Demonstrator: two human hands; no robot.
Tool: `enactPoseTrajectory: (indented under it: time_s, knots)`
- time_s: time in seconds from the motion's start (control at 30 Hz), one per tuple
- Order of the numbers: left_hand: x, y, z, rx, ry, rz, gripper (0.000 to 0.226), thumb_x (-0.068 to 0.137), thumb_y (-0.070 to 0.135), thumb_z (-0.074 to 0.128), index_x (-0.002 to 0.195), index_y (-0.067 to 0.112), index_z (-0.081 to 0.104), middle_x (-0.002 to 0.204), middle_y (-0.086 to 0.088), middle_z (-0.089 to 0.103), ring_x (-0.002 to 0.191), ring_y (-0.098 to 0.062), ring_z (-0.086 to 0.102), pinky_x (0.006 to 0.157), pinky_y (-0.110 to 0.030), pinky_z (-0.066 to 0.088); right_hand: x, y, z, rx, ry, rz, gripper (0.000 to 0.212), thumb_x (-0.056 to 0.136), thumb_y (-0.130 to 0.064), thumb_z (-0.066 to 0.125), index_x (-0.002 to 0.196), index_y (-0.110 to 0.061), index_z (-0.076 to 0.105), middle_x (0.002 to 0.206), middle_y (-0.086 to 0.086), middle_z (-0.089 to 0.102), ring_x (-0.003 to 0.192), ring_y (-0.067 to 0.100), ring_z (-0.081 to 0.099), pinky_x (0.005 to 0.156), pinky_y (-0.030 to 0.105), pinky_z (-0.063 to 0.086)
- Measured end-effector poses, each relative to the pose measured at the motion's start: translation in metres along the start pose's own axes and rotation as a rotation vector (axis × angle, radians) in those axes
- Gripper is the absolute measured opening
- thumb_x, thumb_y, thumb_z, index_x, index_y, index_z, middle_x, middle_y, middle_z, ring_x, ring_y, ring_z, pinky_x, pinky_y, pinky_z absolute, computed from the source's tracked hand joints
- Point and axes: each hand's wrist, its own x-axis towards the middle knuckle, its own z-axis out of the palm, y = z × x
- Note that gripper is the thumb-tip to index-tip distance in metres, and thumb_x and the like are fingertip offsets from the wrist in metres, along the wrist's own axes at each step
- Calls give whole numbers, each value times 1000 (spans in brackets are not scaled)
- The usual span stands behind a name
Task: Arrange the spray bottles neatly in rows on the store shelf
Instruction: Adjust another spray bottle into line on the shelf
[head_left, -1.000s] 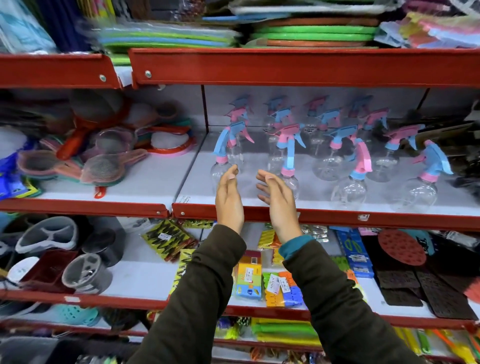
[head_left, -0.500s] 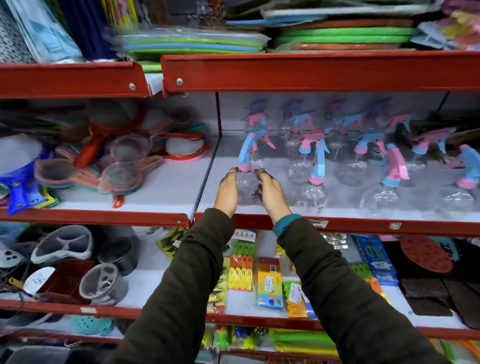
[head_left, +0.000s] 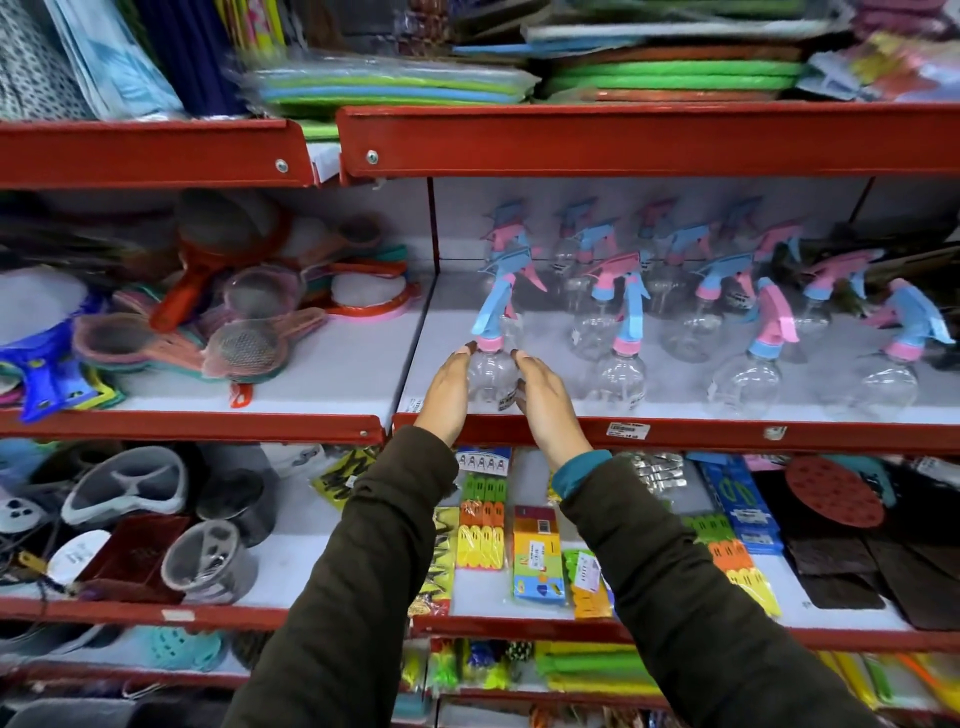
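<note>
Several clear round spray bottles with pink and blue trigger heads stand on the white shelf with a red front edge. The front-left bottle has a blue trigger and pink collar. My left hand presses flat against its left side and my right hand against its right side, cupping it between both palms. To its right stand a second front bottle, a third and a fourth. More bottles stand in rows behind, somewhat blurred.
A red divider post bounds the shelf bay on the left. Beyond it lie plastic strainers. The red shelf above hangs low over the bottles. Packaged clips and dark mats fill the shelf below.
Both hands moved in from apart and closed around the front-left bottle. The camera view shifted left, so the bottles now sit further right in the frame.
</note>
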Motion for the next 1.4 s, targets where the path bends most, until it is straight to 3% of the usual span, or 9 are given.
enactPoseTrajectory:
  time_s: [0.07,0.17,0.33,0.5,0.67,0.97,1.1,1.27,1.4]
  knots:
    - [-6,2,0,56,42,6,54,105,38,27,156,20,34,163,-3,35,152,-19,30,119,-30,22,1,-3,1,-5,45,-5,56,96,-48,37,144,-21,48,152,1,49,140,18,44,121,41,32]
    - [-16,1,1,173,53,11,62,104,44,25,161,19,18,171,-4,16,158,-20,17,126,-33,12,9,-10,3,-17,49,5,56,98,-47,35,145,-19,47,153,3,48,141,20,44,120,42,32]
    - [-17,7,9,172,-11,-13,59,105,39,23,153,6,35,163,-16,35,153,-28,31,127,-47,22,11,-11,10,-30,-11,10,55,99,-46,33,143,-19,50,147,5,55,127,17,55,110,33,41]
    - [-2,10,4,104,-14,-26,50,106,24,23,127,-6,57,133,-29,61,128,-39,57,117,-49,39,-2,-1,11,-40,1,21,61,95,-51,35,145,-18,47,151,7,50,140,23,46,120,46,32]
    - [8,9,3,80,9,-21,40,106,25,22,114,16,60,133,-18,64,127,-32,58,114,-40,41,-16,3,13,-71,-7,-3,58,96,-51,35,148,-26,41,159,1,33,147,19,34,124,44,25]
    - [3,5,3,44,4,13,41,106,28,24,113,18,63,122,-13,70,117,-25,64,109,-41,43,-21,5,12,-9,22,-12,54,97,-47,39,146,-26,43,157,2,36,145,18,37,123,44,27]
    - [-2,0,7,89,14,51,45,105,27,23,123,8,59,133,-23,62,130,-36,55,117,-52,38,-20,4,11,-31,0,-25,55,96,-48,39,146,-25,44,156,2,40,144,17,38,123,43,27]
    - [-6,1,6,84,25,26,52,106,30,23,142,5,50,148,-20,53,142,-32,47,124,-49,30,-20,-1,7,-22,-25,-17,52,98,-45,38,145,-24,44,156,2,41,144,18,38,123,43,28]
    - [-14,-2,11,51,231,82,53,106,35,27,154,16,38,163,-4,36,153,-19,30,121,-26,18,-31,2,-9,13,2,-47,49,97,-44,39,143,-27,48,142,-8,44,140,15,41,121,44,32]
